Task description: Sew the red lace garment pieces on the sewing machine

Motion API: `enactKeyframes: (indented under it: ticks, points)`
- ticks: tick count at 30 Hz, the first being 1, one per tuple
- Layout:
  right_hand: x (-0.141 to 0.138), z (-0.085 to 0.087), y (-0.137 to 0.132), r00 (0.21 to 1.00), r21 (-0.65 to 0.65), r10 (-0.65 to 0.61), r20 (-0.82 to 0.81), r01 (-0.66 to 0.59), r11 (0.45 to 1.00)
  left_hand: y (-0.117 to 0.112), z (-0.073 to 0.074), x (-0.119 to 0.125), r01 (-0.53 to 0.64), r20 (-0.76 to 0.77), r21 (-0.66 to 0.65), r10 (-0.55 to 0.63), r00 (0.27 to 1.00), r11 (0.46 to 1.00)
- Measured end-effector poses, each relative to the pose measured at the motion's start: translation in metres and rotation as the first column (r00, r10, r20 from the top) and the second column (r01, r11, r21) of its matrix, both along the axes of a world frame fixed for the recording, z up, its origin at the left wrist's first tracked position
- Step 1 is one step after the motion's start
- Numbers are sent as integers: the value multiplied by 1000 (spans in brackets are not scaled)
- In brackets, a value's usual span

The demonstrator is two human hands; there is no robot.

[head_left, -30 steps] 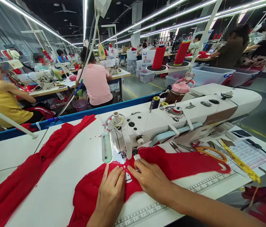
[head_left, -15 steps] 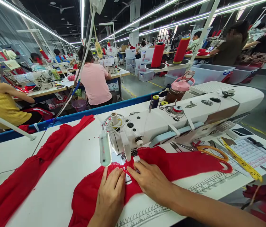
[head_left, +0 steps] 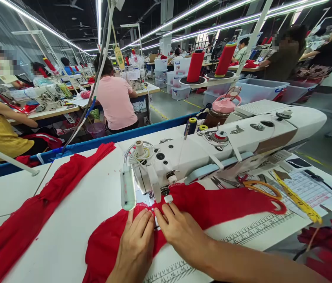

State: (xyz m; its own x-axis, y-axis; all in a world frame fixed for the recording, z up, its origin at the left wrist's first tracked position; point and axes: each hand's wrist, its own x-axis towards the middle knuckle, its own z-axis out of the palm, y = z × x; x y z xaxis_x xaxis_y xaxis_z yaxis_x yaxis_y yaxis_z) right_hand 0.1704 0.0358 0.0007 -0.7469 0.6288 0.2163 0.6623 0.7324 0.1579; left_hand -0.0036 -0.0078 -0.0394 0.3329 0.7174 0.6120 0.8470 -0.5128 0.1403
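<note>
Red lace-edged fabric (head_left: 107,239) lies under the needle area of a white sewing machine (head_left: 195,153). My left hand (head_left: 136,239) rests on it just in front of the presser foot, fingers stretched out and lying flat. To its right, my right hand (head_left: 180,232) has its fingers bent and drawn together at the fabric edge, gripping the cloth; its thumb tip is close to the left fingers. A small white knob-like piece (head_left: 168,199) shows just beyond the right fingertips. The needle tip itself is hard to make out.
A second red fabric strip (head_left: 50,200) runs along the left of the table. Orange-handled scissors (head_left: 263,188), a yellow tape measure (head_left: 298,198) and papers lie at right. Red thread cones (head_left: 195,67) stand behind the machine. Several people sit at other machines beyond.
The view has shifted slightly. My right fingers have moved a little against the fabric, and a dark slim item seen under them before is now hidden. My left hand stays on the cloth.
</note>
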Motion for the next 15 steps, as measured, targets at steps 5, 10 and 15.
enactKeyframes:
  ticks: [5,10,15]
  points:
    - [-3,-10,-6,995,-47,-77,-59,74,996,1,4,-1,9,-6,-20,-9,1000,1000]
    - [4,2,2,995,-239,-97,-24,89,967,1,9,-4,9,-63,-81,-14,998,997]
    - [25,12,13,988,-330,-72,-140,22,944,-3,12,-7,-10,-72,-115,1,997,993]
